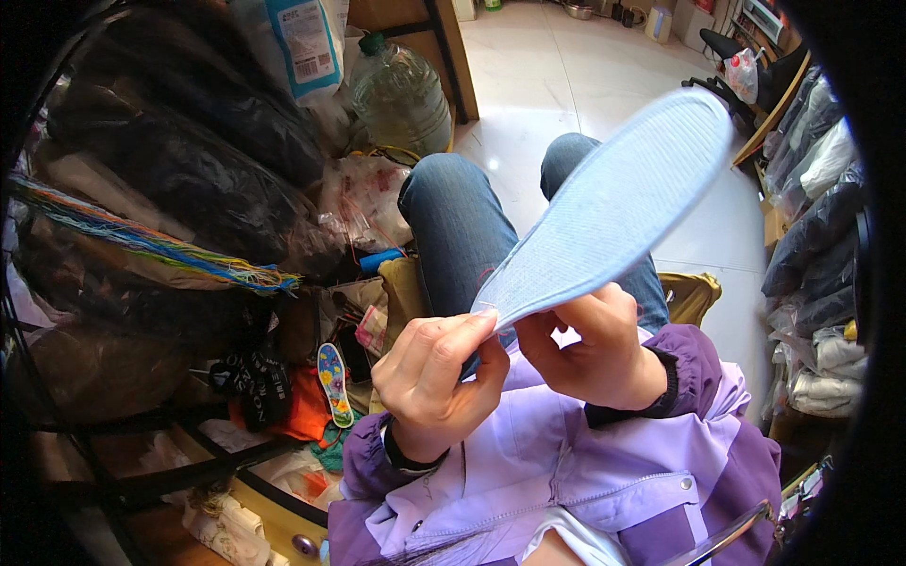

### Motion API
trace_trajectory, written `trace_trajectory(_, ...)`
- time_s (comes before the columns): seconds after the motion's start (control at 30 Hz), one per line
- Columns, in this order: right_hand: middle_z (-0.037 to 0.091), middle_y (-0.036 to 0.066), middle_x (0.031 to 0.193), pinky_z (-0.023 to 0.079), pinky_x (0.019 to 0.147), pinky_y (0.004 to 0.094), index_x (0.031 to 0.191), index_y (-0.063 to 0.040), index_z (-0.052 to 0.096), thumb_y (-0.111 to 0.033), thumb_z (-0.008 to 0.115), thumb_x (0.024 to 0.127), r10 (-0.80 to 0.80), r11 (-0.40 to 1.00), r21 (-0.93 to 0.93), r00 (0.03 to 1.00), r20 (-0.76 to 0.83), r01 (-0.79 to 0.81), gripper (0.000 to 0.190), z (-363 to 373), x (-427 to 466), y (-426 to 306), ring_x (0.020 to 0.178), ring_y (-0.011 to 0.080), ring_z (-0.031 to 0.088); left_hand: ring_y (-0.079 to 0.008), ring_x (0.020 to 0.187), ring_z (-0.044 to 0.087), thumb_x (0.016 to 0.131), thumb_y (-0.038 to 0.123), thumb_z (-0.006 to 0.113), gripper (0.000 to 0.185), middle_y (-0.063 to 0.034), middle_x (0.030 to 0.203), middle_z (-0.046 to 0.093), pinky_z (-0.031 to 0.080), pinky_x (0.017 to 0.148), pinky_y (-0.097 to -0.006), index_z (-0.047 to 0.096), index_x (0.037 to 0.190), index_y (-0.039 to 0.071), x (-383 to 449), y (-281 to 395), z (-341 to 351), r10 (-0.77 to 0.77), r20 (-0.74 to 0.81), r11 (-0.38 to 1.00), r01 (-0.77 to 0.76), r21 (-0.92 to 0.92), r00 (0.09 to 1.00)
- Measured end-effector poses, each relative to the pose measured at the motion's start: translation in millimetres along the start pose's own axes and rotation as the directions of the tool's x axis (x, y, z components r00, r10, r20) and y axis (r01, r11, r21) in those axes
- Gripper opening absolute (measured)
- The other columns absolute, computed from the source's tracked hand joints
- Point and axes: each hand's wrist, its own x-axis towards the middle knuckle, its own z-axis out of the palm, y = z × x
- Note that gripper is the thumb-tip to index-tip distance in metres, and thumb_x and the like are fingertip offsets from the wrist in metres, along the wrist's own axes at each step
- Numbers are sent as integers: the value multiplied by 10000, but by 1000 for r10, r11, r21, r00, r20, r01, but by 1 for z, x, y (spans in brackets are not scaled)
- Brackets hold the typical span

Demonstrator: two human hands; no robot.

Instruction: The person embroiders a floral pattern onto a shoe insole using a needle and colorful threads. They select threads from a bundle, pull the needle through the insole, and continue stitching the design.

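A light blue shoe insole (616, 198) with ribbed rows of stitching is raised in front of me, its broad toe end pointing up and right. My left hand (439, 375) pinches the narrow heel end between thumb and fingers. Beside those fingertips a thin, pale, needle-like sliver (486, 303) stands out from the fabric. Fine red thread (484, 276) loops at the heel's edge. My right hand (594, 347) grips the insole's lower edge from beneath, fingers curled; the insole hides some of its fingertips.
At left hangs a bundle of coloured threads (156, 233) before dark plastic bags (191, 120). A flower-patterned insole (335, 385) lies below them. Beyond my knees stands a large clear bottle (400, 95). Bagged goods (814, 247) line the right side.
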Motion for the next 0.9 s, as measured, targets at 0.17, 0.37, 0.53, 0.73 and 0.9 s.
trace_trajectory(0.17, 657, 110, 869, 528, 612, 321, 990, -7, 701, -10, 783, 808, 39, 977, 207, 995, 95, -58, 200, -6, 4, 2, 710, 231, 659, -208, 680, 669, 765, -67, 732, 197, -120, 826, 691, 525, 622, -289, 648, 924, 15, 1, 1, -3, -259, -36, 925, 238, -296, 965)
trace_trajectory(0.37, 537, 18, 770, 431, 625, 258, 886, -46, 614, -161, 856, 793, 57, 985, 168, 995, -86, -42, 284, -6, 3, 7, 692, 129, 520, -168, 748, 673, 853, -29, 725, 148, -103, 867, 683, 528, 681, -278, 626, 959, -2, -1, 5, -7, -266, 87, 858, 277, -433, 960)
trace_trajectory(0.53, 664, 41, 960, 478, 768, 277, 1037, -13, 655, -306, 594, 1019, 469, 328, 744, 784, 407, -582, 300, -15, 0, 22, 844, 107, 588, -119, 823, 652, 937, 38, 685, 137, -71, 933, 651, 532, 725, -266, 604, 1036, -9, -7, 3, 1, -435, 181, 512, 407, -756, 882)
trace_trajectory(0.73, 691, 97, 1085, 570, 801, 311, 1162, 12, 649, -51, 778, 838, 377, 90, 786, 751, 541, -612, 354, -12, -5, 29, 964, 183, 680, -107, 880, 654, 947, 67, 689, 169, -63, 949, 658, 543, 747, -265, 590, 1060, -11, -10, -1, 1, -352, 347, 544, 492, -680, 869)
trace_trajectory(0.9, 685, 104, 1132, 546, 814, 299, 1191, 16, 653, -72, 628, 963, 382, 505, 654, 825, 416, -563, 246, -8, 1, 24, 927, 161, 675, -96, 914, 651, 936, 49, 700, 166, -52, 948, 671, 537, 780, -261, 589, 1046, -10, -9, 2, 4, -324, 385, 430, 497, -754, 864)
